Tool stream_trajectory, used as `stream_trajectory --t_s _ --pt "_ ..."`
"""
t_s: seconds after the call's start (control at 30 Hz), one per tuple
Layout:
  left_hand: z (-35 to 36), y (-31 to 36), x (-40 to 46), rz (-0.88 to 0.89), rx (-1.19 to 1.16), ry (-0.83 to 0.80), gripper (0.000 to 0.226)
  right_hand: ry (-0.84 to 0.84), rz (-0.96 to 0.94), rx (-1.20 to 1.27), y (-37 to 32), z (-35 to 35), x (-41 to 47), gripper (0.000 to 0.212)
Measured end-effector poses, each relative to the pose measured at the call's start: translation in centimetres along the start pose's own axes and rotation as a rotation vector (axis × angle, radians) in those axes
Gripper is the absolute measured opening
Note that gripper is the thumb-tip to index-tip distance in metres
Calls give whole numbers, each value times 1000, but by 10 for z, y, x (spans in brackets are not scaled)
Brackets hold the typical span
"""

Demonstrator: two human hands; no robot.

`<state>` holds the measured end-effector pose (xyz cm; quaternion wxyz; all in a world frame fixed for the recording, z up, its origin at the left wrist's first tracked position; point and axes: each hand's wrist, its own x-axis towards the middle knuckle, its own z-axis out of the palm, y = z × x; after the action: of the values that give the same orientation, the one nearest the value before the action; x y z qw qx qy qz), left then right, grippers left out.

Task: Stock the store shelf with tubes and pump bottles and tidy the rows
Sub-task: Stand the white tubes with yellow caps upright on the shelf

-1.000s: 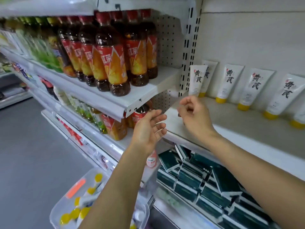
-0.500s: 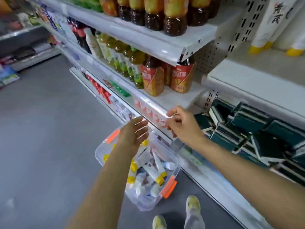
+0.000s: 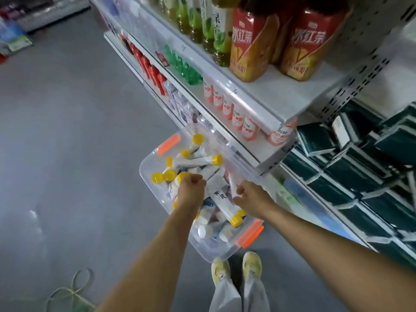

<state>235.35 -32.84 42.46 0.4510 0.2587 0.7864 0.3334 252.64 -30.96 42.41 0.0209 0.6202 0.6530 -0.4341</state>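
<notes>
**Both hands down in the bin, tubes in a tangle**

Because the tubes (image 3: 222,202) lie heaped every which way in the clear bin (image 3: 147,167) on the floor, yellow caps pointing in all directions, I'd say the likeliest slip is a grab that drags a neighbour along: pull one tube from under another and the one on top may roll off or tip over the rim. A pinch on the flat tail end alone also looks weak to me; a tube held that way could swing and drop on the way up to the shelf.

The left hand (image 3: 191,188) is curled into a loose fist over the left side of the heap, knuckles up. It seems to be closing on a tube near the yellow caps, but the fingers hide what is under them, so I can't tell whether it truly has hold of anything. The right hand (image 3: 251,197) is half closed, fingertips pinching the pale tail of a tube that stands up from the pile.

The bin sits just beside the bottom of the shelf (image 3: 270,113), in front of the person's shoes (image 3: 236,266). Tea bottles (image 3: 254,41) stand on the board above, small red-and-white bottles (image 3: 236,115) below it, dark green boxes (image 3: 360,172) stacked to the right.
</notes>
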Motion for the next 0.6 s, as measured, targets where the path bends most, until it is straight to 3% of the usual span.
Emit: stream_trajectory --t_s 0.13,0.2,0.37,0.47,0.6 --pt "17 -43 14 313 715 -9 34 -25 -11 -292 19 39 14 38" --pt "21 -57 18 404 925 11 38 -19 -48 -440 24 58 18 44" --pt "31 -72 30 598 1305 141 35 170 -64 -677 25 92 32 56" --pt "37 -71 32 647 1485 112 35 51 -60 -615 29 99 40 48" --pt "41 -65 32 713 1509 114 35 71 -47 -614 35 96 41 49"
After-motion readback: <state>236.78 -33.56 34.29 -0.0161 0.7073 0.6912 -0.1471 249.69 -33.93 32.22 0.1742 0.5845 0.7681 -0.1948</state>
